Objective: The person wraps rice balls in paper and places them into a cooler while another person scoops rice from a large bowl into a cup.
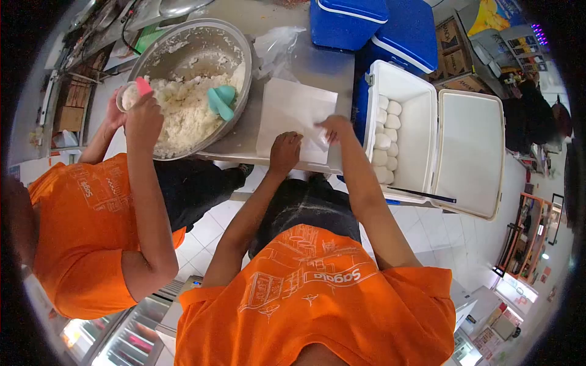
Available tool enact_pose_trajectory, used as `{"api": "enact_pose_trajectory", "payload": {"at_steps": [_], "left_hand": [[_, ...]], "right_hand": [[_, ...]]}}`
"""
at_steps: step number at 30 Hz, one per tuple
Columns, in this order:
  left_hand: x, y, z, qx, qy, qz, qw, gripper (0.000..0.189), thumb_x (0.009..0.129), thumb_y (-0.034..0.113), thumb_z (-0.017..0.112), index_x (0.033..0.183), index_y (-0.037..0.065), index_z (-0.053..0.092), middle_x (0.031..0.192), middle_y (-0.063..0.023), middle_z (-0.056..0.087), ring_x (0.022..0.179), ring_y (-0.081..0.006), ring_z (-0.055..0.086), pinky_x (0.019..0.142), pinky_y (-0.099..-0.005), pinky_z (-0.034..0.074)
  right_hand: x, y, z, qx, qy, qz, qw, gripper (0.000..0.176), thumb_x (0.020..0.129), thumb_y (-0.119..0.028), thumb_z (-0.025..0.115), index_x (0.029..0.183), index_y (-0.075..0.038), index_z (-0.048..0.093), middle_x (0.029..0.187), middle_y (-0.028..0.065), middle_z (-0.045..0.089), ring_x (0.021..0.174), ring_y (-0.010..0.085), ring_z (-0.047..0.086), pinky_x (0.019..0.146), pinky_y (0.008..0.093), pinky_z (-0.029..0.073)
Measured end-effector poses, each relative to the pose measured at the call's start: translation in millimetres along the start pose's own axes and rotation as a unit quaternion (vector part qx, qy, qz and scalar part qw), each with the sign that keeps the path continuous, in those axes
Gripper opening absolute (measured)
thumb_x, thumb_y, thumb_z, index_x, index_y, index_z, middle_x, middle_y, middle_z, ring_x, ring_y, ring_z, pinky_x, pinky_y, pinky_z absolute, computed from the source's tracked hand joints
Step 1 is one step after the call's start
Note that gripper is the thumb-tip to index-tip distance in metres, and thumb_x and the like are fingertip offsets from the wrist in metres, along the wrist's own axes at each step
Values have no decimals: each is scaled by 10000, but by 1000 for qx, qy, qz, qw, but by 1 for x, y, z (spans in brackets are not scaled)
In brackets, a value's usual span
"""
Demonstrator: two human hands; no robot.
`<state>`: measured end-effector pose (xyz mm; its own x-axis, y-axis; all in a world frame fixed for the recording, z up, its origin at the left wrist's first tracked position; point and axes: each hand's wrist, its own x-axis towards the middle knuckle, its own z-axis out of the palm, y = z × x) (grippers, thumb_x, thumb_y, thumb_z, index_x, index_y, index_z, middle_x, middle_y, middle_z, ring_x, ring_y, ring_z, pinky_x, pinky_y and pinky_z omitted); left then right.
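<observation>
White paper sheets [299, 110] lie on the steel table in front of me. My left hand [285, 152] rests at the lower part of the sheets, its fingers bent toward the paper; whatever lies under them is hidden. Over the right edge of the paper is my right hand [336, 129], its fingers blurred, beside a small whitish, shiny patch. Right of it stands an open white-lined cooler [415, 140] with several round white dough-like pieces [383, 141] in rows along its left side.
A co-worker at the left holds a small cup [130, 97] and a pink tool [143, 86] over a large metal bowl [241, 110] of white crumbly food with a teal scoop [221, 102]. Clear plastic [278, 49] and blue coolers [348, 24] lie beyond the paper.
</observation>
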<state>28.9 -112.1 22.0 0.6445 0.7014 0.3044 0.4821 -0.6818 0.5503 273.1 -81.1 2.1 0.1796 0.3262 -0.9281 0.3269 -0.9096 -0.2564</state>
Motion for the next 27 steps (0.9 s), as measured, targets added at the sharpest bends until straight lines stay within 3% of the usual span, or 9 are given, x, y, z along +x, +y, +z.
{"api": "enact_pose_trajectory", "payload": {"at_steps": [2, 5, 7, 11, 14, 17, 19, 25, 27], "left_hand": [[-2, 2, 2, 7, 14, 5, 1000, 245, 849, 95, 625, 1089, 49, 633, 1079, -135, 623, 1062, -330, 579, 946, -452, 445], [3, 7, 2, 25, 25, -5, 999, 234, 825, 98, 638, 1053, 48, 639, 1061, -116, 623, 1042, -303, 580, 924, -425, 455], [4, 7, 2, 35, 18, -20, 999, 227, 822, 101, 643, 1043, 46, 639, 1063, -119, 625, 1042, -302, 581, 915, -424, 457], [6, 13, 5, 42, 34, -16, 998, 216, 823, 102, 644, 1031, 45, 637, 1078, -131, 626, 1047, -309, 581, 915, -436, 450], [6, 23, 1, 44, 43, -31, 998, 214, 823, 99, 642, 1030, 45, 639, 1081, -134, 625, 1045, -311, 581, 922, -443, 442], [6, 23, 4, 45, 51, -44, 997, 217, 820, 95, 642, 1030, 45, 642, 1082, -135, 625, 1046, -308, 582, 928, -445, 438], [7, 18, 7, 48, 55, -43, 996, 222, 815, 94, 645, 1032, 45, 644, 1083, -135, 625, 1046, -307, 582, 931, -445, 437], [22, 4, 4, 93, -101, -99, 986, 299, 793, 90, 662, 1090, 92, 634, 1141, -117, 599, 1128, -307, 546, 971, -480, 395], [35, 25, -13, 181, 89, -72, 977, 394, 792, 116, 673, 1179, 139, 607, 1277, -83, 534, 1263, -299, 450, 1006, -541, 338]], "right_hand": [[-6, 23, 17, -58, -58, 27, 996, 540, 763, -507, 786, 750, 21, 677, 794, 187, 709, 600, 246, 684, 546, 370, 561], [5, 49, 31, -94, -92, -106, 986, 558, 760, -508, 777, 818, 42, 699, 888, 221, 714, 718, 281, 708, 674, 404, 583], [-18, 41, 24, -210, 172, -251, 929, 501, 767, -471, 752, 829, 24, 706, 993, 214, 716, 864, 333, 706, 805, 421, 563], [3, 23, 24, 8, 338, -329, 882, 445, 774, -450, 710, 859, -14, 705, 999, 202, 713, 983, 359, 674, 895, 427, 523], [9, 5, 3, -150, 289, -318, 890, 470, 755, -447, 708, 947, -19, 694, 1017, 210, 696, 1012, 367, 656, 901, 446, 515], [44, -1, -7, 36, 365, -432, 824, 486, 739, -445, 767, 1033, -66, 694, 1068, 161, 705, 1003, 301, 673, 872, 376, 527], [3, -34, -21, -103, 249, -398, 877, 432, 726, -405, 742, 1029, -101, 703, 1109, 147, 684, 1050, 312, 648, 904, 417, 516], [-13, -51, -12, -320, 248, -437, 803, 283, 797, -340, 669, 970, -119, 708, 1058, 103, 698, 972, 304, 667, 836, 450, 529], [-23, -25, 20, -278, 255, -541, 752, 162, 820, -179, 608, 868, -48, 689, 939, 129, 688, 859, 336, 668, 746, 454, 533]]}}
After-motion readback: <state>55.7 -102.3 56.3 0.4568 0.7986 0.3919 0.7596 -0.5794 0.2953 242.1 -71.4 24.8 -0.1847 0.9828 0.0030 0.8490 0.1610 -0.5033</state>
